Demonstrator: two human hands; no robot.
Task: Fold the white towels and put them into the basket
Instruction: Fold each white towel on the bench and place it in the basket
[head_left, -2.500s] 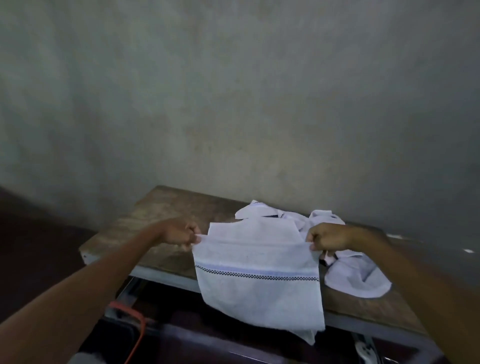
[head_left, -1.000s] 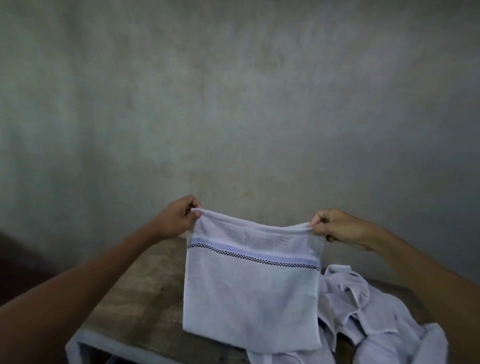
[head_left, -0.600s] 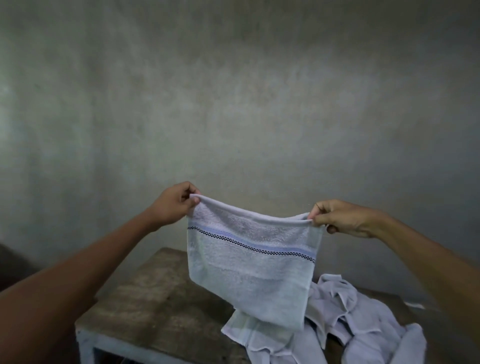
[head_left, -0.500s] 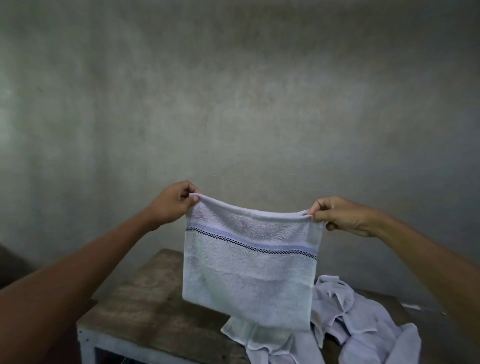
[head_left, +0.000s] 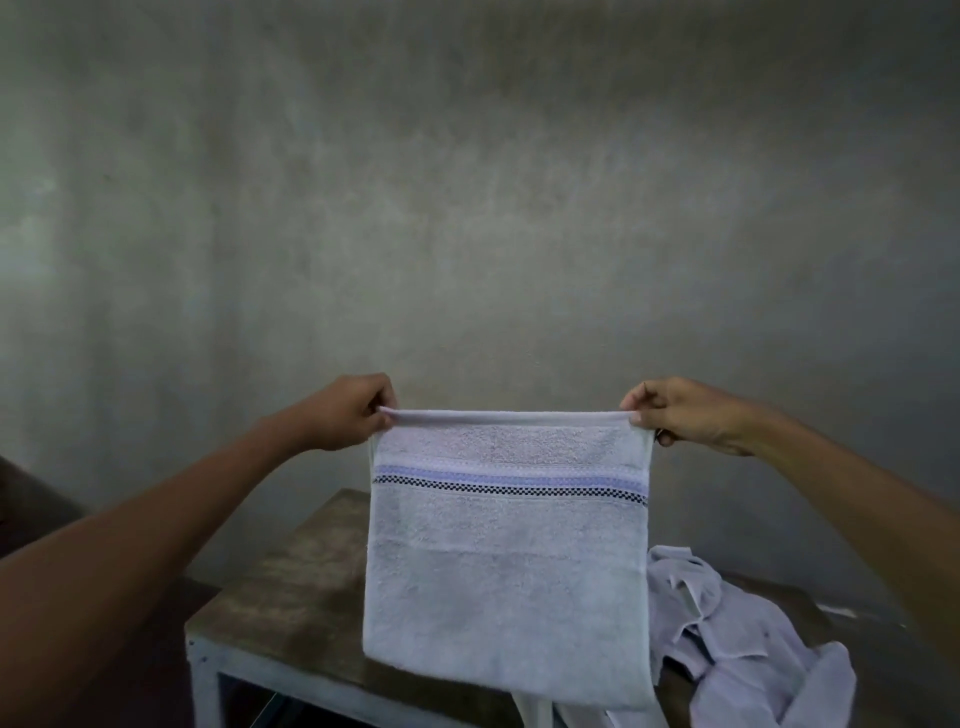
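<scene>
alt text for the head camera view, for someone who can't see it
Two hands, left hand and right hand, pinch the top corners of a white towel with a blue stripe, holding it up before a grey wall. More white towels lie heaped on the wooden table behind.

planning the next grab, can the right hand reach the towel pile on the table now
Probably not yet: the right hand is busy pinching the held towel. Otherwise the pile lies open just below it.
</scene>
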